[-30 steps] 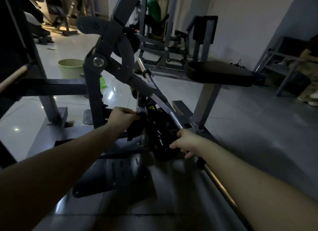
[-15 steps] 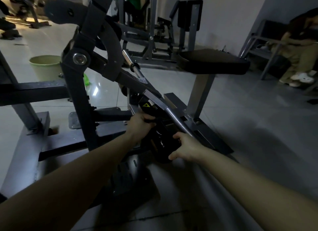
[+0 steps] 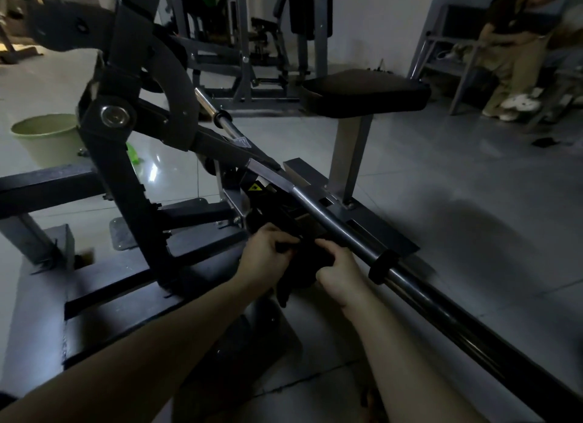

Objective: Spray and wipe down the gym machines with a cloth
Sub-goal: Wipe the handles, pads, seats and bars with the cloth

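Note:
A dark gym machine (image 3: 132,183) with a round pivot bolt stands in front of me on a grey base. A long steel bar (image 3: 331,221) runs from it down to the lower right. My left hand (image 3: 268,255) is closed on a dark cloth (image 3: 295,276) low on the machine, under the bar. My right hand (image 3: 340,271) grips the same cloth from the right side. A corner of the cloth hangs down between my wrists. The dim light hides where the cloth touches the machine.
A black padded seat (image 3: 362,91) on a grey post stands behind the bar. On the shiny floor at left sit a pale green bucket (image 3: 44,139) and something bright green (image 3: 134,154). More machines (image 3: 252,44) stand at the back. A person (image 3: 517,44) sits at far right.
My right hand has left the steel bar and come over to the cloth. My left hand has dropped lower on the machine with the cloth. My view has shifted left and closer.

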Available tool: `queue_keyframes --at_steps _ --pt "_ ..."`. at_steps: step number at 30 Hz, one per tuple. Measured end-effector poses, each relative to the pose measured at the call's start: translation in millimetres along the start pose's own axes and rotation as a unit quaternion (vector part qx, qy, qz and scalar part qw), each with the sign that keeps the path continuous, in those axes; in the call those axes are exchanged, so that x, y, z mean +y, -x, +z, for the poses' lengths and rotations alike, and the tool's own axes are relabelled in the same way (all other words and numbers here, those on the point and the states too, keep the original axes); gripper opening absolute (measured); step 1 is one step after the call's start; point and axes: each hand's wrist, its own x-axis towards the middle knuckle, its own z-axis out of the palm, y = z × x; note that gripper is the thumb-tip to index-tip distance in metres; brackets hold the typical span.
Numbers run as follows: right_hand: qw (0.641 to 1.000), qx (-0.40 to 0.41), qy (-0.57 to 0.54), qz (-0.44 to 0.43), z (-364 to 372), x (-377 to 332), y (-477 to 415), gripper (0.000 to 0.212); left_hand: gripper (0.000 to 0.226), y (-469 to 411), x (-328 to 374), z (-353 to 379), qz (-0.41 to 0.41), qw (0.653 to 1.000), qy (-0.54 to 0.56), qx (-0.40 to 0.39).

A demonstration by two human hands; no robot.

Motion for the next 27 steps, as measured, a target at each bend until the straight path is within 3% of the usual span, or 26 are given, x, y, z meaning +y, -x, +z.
queue_keyframes --at_steps 4,8,11,13,16,22,24,27 --pt "1.000 -0.003 0.016 -0.013 0.3 3.0 1.0 0.074 0.031 -31.0 -18.4 -2.8 -0.063 0.992 0.064 0.083" --pt "1.000 0.011 -0.002 -0.026 2.7 11.0 -3.5 0.070 0.057 -56.2 -56.0 -11.3 -0.111 0.981 0.113 0.116" --pt "0.998 0.041 -0.020 -0.041 10.7 17.2 -4.1 0.068 0.053 -68.4 -81.1 -12.2 -0.119 0.973 0.149 0.128" --pt "0.997 0.052 -0.029 -0.053 15.8 20.6 -4.3 0.068 0.048 -58.1 -57.5 -16.2 -0.121 0.969 0.162 0.143" --pt "0.996 0.062 -0.033 -0.062 18.1 22.6 -4.8 0.061 0.047 -36.8 -30.3 -5.2 -0.119 0.977 0.140 0.109" --pt "0.991 0.078 -0.083 -0.067 19.2 28.5 -3.3 0.055 0.045 14.4 -10.3 22.3 0.001 1.000 0.010 0.010" --pt "0.991 0.064 -0.102 -0.061 15.9 32.0 -5.2 0.055 0.045 18.4 -11.1 23.7 0.012 1.000 -0.002 0.018" --pt "0.991 0.052 -0.103 -0.066 13.1 36.1 -7.3 0.056 0.042 2.5 -22.4 15.8 -0.043 0.996 0.027 0.068"
